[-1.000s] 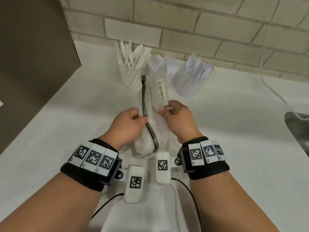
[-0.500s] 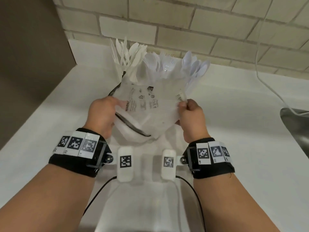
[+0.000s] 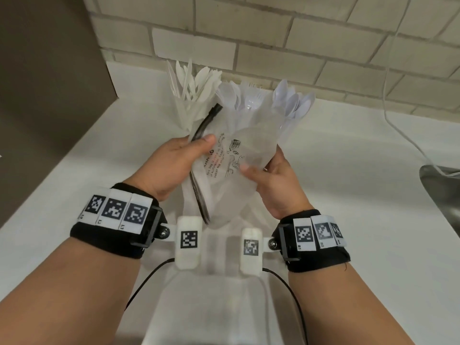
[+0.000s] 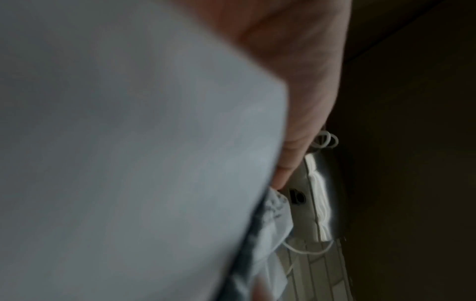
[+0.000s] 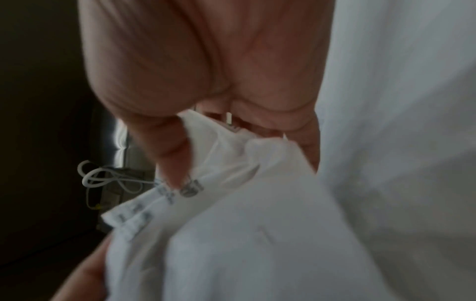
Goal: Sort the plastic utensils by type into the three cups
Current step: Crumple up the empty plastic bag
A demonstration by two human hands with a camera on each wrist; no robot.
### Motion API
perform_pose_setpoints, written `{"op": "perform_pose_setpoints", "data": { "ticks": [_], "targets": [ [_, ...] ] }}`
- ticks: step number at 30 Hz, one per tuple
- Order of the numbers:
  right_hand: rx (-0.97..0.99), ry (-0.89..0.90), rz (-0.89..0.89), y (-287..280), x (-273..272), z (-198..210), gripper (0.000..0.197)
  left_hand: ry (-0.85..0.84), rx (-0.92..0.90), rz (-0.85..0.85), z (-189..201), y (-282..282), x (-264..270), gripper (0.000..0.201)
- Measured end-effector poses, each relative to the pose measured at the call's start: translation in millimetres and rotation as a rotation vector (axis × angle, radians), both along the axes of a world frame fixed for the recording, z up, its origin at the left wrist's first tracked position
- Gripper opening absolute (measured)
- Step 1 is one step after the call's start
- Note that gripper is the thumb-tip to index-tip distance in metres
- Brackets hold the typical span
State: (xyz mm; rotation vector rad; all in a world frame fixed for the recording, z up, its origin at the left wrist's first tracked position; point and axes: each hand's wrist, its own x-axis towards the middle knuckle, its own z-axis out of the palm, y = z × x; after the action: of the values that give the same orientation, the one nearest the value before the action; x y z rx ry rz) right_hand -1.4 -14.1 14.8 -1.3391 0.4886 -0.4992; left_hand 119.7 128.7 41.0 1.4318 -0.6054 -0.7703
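holding a clear plastic bag [image 3: 239, 175] up between both hands, we keep it just above the white tabletop [image 3: 348, 195]. our left hand [image 3: 171, 165] grips the bag's left side, thumb pressed on the front near its black zip strip [image 3: 199, 135]. our right hand [image 3: 271, 183] pinches the lower right part, thumb on the front over the printed warning text, fingers behind. in the right wrist view the fingers [image 5: 170, 146] pinch a bunched fold of the bag [image 5: 257, 224]; the left wrist view is mostly filled by the blurred bag [image 4: 128, 152] with the palm beside it.

behind the bag, against the brick wall [image 3: 273, 46], stand the three cups, partly hidden by it. knives [image 3: 196, 80] fan out of the left cup, forks [image 3: 251, 93] and some spoon-like shapes rise from the middle one, and spoons [image 3: 293, 100] fill the right one. a white cable [image 3: 398, 125] trails down the wall to the tabletop, and a metal sink edge [image 3: 443, 185] shows at far right.
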Motion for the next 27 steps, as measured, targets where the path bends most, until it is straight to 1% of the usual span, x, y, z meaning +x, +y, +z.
{"op": "perform_pose_setpoints", "data": {
  "ticks": [1, 2, 3, 5, 6, 8, 9, 10, 11, 13, 14, 15, 16, 17, 18, 19, 20, 21, 22, 23, 25, 27],
  "targets": [
    [0.045, -0.045, -0.009, 3, 1, 4, 0.043, -0.052, 0.025, -0.021, -2, -1, -1, 0.028],
    [0.065, -0.064, -0.071, 4, 2, 6, 0.035, -0.088, 0.038, -0.039, -4, -1, -2, 0.031],
    [0.034, -0.045, -0.179, 3, 3, 10, 0.029, -0.121, 0.037, -0.028, -6, -1, -2, 0.03],
    [-0.085, 0.017, -0.402, -6, 4, 14, 0.022, -0.138, 0.008, 0.095, -10, 0, 2, 0.024],
    [-0.119, 0.025, -0.47, -12, 3, 15, 0.019, -0.111, -0.009, 0.184, -11, 1, 6, 0.022],
    [-0.146, 0.029, -0.532, -19, 3, 15, 0.021, -0.068, -0.028, 0.314, -9, 3, 9, 0.02],
    [-0.145, 0.022, -0.537, -21, 3, 15, 0.022, -0.053, -0.053, 0.334, -10, 4, 11, 0.017],
    [-0.135, 0.012, -0.545, -22, 4, 14, 0.022, -0.03, -0.077, 0.312, -11, 6, 11, 0.013],
    [-0.117, 0.001, -0.544, -22, 4, 15, 0.023, 0.001, -0.078, 0.228, -11, 8, 10, 0.02],
    [-0.067, -0.03, -0.513, -21, 4, 18, 0.02, 0.032, 0.034, -0.053, -14, 13, 2, 0.061],
    [-0.035, -0.058, -0.481, -21, 3, 18, 0.016, 0.029, 0.101, -0.171, -16, 15, -1, 0.077],
    [0.015, -0.095, -0.426, -20, 2, 20, 0.011, 0.023, 0.129, -0.22, -18, 15, -4, 0.087],
    [0.075, -0.123, -0.365, -20, 1, 20, 0.014, 0.024, 0.112, -0.197, -19, 15, -5, 0.088],
    [0.105, -0.115, -0.304, -19, -1, 19, 0.026, 0.045, 0.069, -0.133, -18, 13, -5, 0.086],
    [0.106, -0.055, -0.244, -18, -2, 16, 0.037, 0.067, 0.023, -0.061, -17, 11, -5, 0.081],
    [0.095, 0.029, -0.185, -15, -2, 13, 0.039, 0.08, -0.017, -0.02, -17, 10, -4, 0.077],
    [0.081, 0.105, -0.126, -11, -2, 8, 0.032, 0.064, -0.037, -0.016, -17, 9, -4, 0.075],
    [0.067, 0.154, -0.101, -7, -2, 3, 0.021, 0.021, -0.035, -0.036, -17, 8, -4, 0.076],
    [0.05, 0.174, -0.123, -6, -1, -1, 0.011, -0.027, -0.016, -0.055, -18, 8, -5, 0.081],
    [0.017, 0.18, -0.183, -6, 0, -4, 0.009, -0.067, 0.006, -0.063, -20, 9, -4, 0.087],
    [-0.046, 0.162, -0.33, -11, 1, -7, 0.014, -0.078, 0.021, -0.043, -23, 12, 0, 0.094],
    [-0.075, 0.126, -0.435, -18, -1, -7, 0.016, -0.048, -0.012, -0.01, -24, 17, 5, 0.102]
  ]
}}
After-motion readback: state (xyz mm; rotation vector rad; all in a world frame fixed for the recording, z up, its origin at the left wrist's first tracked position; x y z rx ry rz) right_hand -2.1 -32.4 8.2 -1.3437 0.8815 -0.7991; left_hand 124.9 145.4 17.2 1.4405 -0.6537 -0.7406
